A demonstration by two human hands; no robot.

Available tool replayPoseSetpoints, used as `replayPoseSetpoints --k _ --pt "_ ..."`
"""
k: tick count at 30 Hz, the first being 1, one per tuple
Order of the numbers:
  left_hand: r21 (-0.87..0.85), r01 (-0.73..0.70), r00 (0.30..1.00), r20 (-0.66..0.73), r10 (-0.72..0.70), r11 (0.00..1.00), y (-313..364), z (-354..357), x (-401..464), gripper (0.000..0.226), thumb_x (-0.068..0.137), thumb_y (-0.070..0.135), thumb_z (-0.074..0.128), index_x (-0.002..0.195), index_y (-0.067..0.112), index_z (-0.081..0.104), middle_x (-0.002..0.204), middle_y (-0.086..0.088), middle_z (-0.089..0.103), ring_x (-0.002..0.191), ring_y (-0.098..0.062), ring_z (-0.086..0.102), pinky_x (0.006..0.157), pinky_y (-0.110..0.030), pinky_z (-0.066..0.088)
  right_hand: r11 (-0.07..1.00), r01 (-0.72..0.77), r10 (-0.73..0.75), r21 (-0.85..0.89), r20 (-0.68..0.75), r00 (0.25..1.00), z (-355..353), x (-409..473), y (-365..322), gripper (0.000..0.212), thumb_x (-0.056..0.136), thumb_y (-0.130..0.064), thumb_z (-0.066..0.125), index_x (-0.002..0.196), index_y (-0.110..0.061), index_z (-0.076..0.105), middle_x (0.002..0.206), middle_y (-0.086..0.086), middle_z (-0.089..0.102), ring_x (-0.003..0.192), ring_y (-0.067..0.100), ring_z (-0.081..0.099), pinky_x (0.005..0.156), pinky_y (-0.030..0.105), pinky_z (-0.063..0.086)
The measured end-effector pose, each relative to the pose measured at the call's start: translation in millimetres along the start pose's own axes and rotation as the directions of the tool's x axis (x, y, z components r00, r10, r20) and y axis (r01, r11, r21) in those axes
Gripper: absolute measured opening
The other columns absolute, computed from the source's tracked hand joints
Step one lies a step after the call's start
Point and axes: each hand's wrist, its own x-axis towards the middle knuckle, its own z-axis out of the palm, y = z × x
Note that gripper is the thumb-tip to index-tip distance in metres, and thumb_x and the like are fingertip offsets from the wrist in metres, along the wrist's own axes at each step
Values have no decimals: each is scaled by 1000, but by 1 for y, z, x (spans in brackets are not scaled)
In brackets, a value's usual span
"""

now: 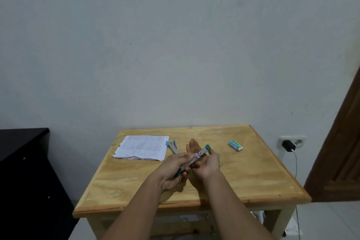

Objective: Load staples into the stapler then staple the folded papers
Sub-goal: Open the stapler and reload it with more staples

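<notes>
Both hands are raised over the middle of the wooden table [243, 181]. My left hand [173, 169] grips the rear of a small stapler [198, 156] with a teal tip and a pale printed body, tilted up to the right. My right hand [208, 163] is closed around the stapler's front part from the right. A second stapler [173, 146] with blue ends lies opened up on the table beside a stack of printed papers [143, 147] at the back left. A small green staple box [235, 145] lies at the back right.
A black cabinet [25, 171] stands left of the table. On the wall to the right, a socket holds a black charger [288, 145] with a white cable hanging down. A brown door [342, 152] is at the far right.
</notes>
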Motion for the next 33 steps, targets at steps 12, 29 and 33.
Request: replayPoseSetpoints --k 12,29,33 --pt "-173 28 978 208 9 985 -2 -2 -10 27 104 16 60 130 9 63 83 -8 59 46 -3 36 39 -12 32 998 38 -42 40 112 993 9 -16 -6 75 98 -68 43 116 -2 73 100 13 79 111 32 68 100 46 49" --pt "-305 -187 979 17 202 934 -3 -10 5 17 101 17 65 115 11 73 84 -7 63 49 -6 42 42 -16 39 854 108 -260 -509 -237 936 13 -3 -37 52 108 -44 35 90 -4 63 65 5 55 50 14 41 41 23 32" --pt "452 -223 881 -285 377 863 -3 -4 9 16 105 24 65 118 18 73 96 -3 73 67 -11 60 66 -33 60 57 -55 -522 -997 -77 850 12 -3 -76 48 105 -37 38 81 -5 64 69 6 54 60 22 46 54 29 36"
